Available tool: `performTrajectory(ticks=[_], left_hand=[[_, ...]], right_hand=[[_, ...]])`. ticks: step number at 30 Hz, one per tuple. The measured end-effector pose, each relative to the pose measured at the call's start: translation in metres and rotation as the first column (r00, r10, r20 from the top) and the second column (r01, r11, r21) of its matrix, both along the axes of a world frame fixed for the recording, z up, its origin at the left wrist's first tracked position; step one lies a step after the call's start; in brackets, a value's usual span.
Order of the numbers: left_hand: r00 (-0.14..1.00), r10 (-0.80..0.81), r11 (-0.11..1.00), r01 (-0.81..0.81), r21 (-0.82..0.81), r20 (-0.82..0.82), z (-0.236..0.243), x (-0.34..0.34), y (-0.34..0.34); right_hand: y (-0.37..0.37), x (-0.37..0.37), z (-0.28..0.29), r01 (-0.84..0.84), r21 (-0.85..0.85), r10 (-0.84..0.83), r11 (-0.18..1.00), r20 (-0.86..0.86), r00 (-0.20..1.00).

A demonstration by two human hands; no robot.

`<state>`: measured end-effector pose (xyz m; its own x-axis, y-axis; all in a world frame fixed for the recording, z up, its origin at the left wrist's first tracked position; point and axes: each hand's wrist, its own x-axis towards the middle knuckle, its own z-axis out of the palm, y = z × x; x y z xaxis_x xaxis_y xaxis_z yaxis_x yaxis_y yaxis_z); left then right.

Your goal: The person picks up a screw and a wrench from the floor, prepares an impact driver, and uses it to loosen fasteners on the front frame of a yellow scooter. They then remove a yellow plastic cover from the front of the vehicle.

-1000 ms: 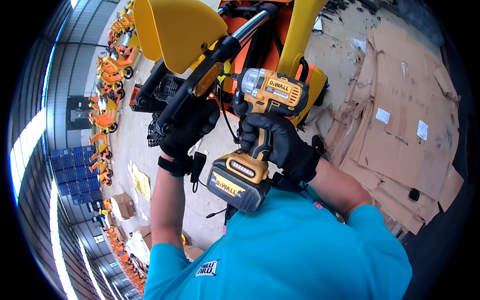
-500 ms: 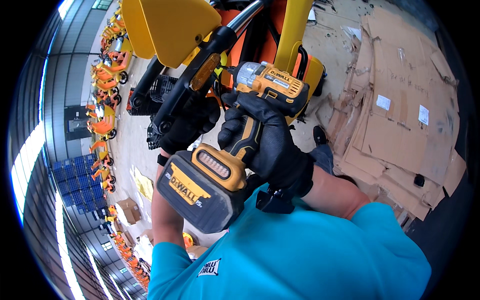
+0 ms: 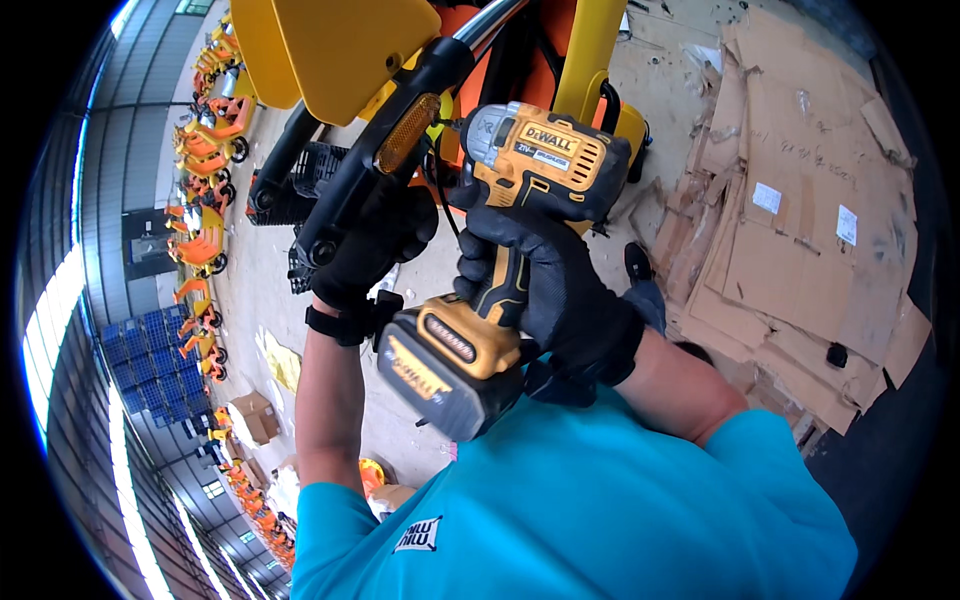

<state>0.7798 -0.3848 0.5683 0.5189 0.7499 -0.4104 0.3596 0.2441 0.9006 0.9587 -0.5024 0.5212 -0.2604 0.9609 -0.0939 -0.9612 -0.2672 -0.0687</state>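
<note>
My right hand [image 3: 545,265], in a black glove, is wrapped round the grip of a yellow-and-black cordless impact driver [image 3: 540,155]. Its large battery hangs toward my chest. The driver's nose points left, at the side of a black fork leg [image 3: 345,190] with an amber reflector [image 3: 408,135]; I cannot tell whether the tip touches a fastener there. My left hand [image 3: 375,250], also gloved, is closed against the lower part of the fork leg, its fingers curled and partly hidden. A yellow fender-like panel [image 3: 350,55] sits above the fork leg.
Yellow-and-orange bodywork of the vehicle [image 3: 580,60] stands ahead. Flattened cardboard [image 3: 800,230] is piled at the right. Rows of similar vehicles [image 3: 205,240], blue crates [image 3: 150,365] and a cardboard box [image 3: 255,418] lie along the left. A shoe [image 3: 638,262] shows beyond my right wrist.
The driver has turned in my right hand's grip: its battery end has swung right and away from my left forearm, while its nose stays by the reflector. My left hand stays at the fork leg.
</note>
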Motion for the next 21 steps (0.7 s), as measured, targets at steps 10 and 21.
performTrajectory(ticks=[10,21], left_hand=[[0.996,0.053,0.998,-0.054,0.013,0.077,0.0,0.009,-0.01],[0.989,0.145,0.986,-0.143,0.083,-0.012,0.0,0.012,-0.016]], right_hand=[[0.008,0.041,-0.04,-0.098,0.068,0.036,0.993,0.616,0.787],[0.028,0.062,-0.097,-0.254,0.594,-0.551,0.763,0.804,0.224]])
